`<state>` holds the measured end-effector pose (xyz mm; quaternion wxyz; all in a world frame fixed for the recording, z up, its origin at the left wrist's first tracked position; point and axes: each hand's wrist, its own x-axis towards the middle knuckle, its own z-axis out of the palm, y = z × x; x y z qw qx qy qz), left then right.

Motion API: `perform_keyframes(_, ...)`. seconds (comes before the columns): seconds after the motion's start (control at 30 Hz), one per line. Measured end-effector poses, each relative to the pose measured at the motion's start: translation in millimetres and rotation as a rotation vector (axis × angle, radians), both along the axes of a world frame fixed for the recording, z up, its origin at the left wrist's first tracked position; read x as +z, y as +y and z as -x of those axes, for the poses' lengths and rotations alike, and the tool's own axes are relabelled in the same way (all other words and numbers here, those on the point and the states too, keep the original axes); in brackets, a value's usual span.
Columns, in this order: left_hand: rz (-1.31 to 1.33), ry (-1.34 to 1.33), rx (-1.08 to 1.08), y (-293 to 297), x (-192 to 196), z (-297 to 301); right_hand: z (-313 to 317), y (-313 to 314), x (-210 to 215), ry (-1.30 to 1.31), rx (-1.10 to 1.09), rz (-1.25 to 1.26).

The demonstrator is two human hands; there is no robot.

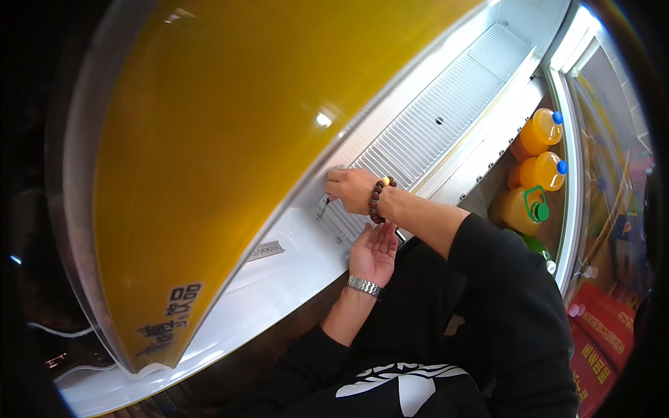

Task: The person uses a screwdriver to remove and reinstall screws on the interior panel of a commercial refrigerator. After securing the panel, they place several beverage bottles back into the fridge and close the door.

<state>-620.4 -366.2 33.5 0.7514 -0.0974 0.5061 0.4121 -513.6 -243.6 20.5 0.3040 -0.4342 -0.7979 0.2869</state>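
My right hand (pixel 350 189), with a beaded bracelet (pixel 378 198) at the wrist, is closed at the near end of a white slatted panel (pixel 435 118). Its fingers pinch a small thin dark-and-metal piece (pixel 323 208), whose exact kind is too small to make out; it points down by the panel's corner. Just below, my left hand (pixel 373 258) is palm up with fingers stretched out, holding nothing visible. A metal watch (pixel 365 286) is on that wrist. The slatted panel lies in the white housing (pixel 300 258) of what looks like a drinks cooler.
A large curved yellow panel (pixel 230 139) rises over the housing on the left. A slotted grey plate (pixel 266 250) is set in the white surface. Several orange drink bottles (pixel 542 172) stand at the right beside a glass door (pixel 606 139). Red boxes (pixel 601 334) are at lower right.
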Motion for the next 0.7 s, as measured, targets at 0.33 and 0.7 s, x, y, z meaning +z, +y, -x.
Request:
perform_keyframes(0.33, 0.004, 0.005, 0.02, 0, 0, -1, 17, -2, 23, -0.367, -0.046, 0.558)
perform_keyframes(0.7, 0.006, 0.004, 0.047, -1, -7, 2, 4, -20, 38, -0.079, -0.109, 0.491)
